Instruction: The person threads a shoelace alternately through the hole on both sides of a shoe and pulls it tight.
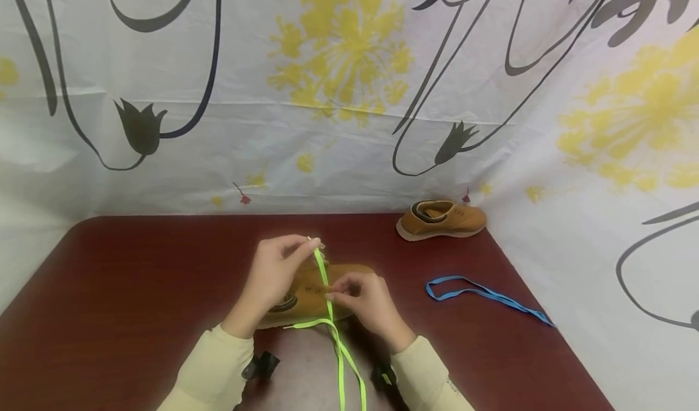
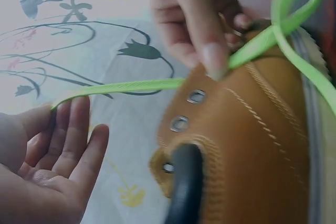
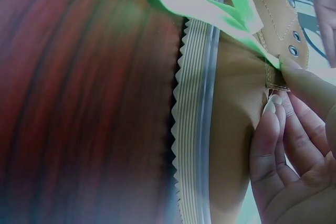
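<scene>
A tan leather shoe point(image 1: 308, 305) lies on the table between my hands, its opening to the left. My left hand point(image 1: 273, 271) pinches a neon green shoelace point(image 1: 322, 268) near its end and holds it taut above the shoe. With thumb and fingers, my right hand point(image 1: 368, 298) grips the shoe's eyelet flap, the thumb lying at the lace. Metal eyelets point(image 2: 196, 96) show along the flap in the left wrist view, and the lace passes by the right thumb there. The rest of the lace crosses the shoe's side and trails toward the table's near edge.
Another tan shoe point(image 1: 442, 220) stands at the back right corner of the dark red table point(image 1: 164, 277). A blue shoelace point(image 1: 486, 292) lies on the right side, reaching the edge. Patterned white sheeting point(image 1: 327, 186) hangs behind and beside the table.
</scene>
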Demonstrator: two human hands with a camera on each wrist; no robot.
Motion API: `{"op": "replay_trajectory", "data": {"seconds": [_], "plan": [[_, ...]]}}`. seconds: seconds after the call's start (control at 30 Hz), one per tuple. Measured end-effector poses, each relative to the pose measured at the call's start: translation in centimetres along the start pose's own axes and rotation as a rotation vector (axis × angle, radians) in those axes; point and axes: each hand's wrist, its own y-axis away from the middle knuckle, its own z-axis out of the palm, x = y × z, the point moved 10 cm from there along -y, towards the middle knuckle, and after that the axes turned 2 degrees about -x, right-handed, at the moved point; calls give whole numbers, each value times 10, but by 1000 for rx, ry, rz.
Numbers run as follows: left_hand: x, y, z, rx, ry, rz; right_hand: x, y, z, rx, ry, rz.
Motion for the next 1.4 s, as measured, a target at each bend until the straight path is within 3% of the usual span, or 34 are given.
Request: {"op": "replay_trajectory", "data": {"seconds": [0.27, 0.4, 0.5, 0.63, 0.77, 0.87, 0.97, 1.03, 1.1, 1.2, 1.3, 1.4], "plan": [[15, 6, -24, 129, 142, -28, -1, 0, 0, 5, -5, -3], [23, 12, -45, 274, 323, 17, -1, 0, 0, 2, 2, -1], [29, 17, -62, 396, 530, 87, 0, 0, 1, -1, 11, 2], [37, 22, -87, 532, 750, 242, -1, -1, 1, -3, 22, 4], [40, 24, -99, 574, 805, 330, -1, -1, 1, 0, 35, 8], [42, 22, -94, 524, 800, 364, -1, -1, 1, -2, 37, 13], [43, 20, -86, 481, 735, 356, -1, 0, 2, -5, 36, 12], [39, 16, -78, 438, 670, 283, -2, 0, 2, -5, 39, 9], [32, 11, -67, 375, 561, 162, -2, -1, 1, -8, 47, 3], [22, 6, -48, 221, 408, 10, -1, -2, 1, -29, 58, -2], [15, 5, -30, 79, 338, -64, -1, -5, 1, -79, 54, 0], [10, 5, -17, -17, 325, -106, -3, -8, -1, -127, 44, 3]]}}
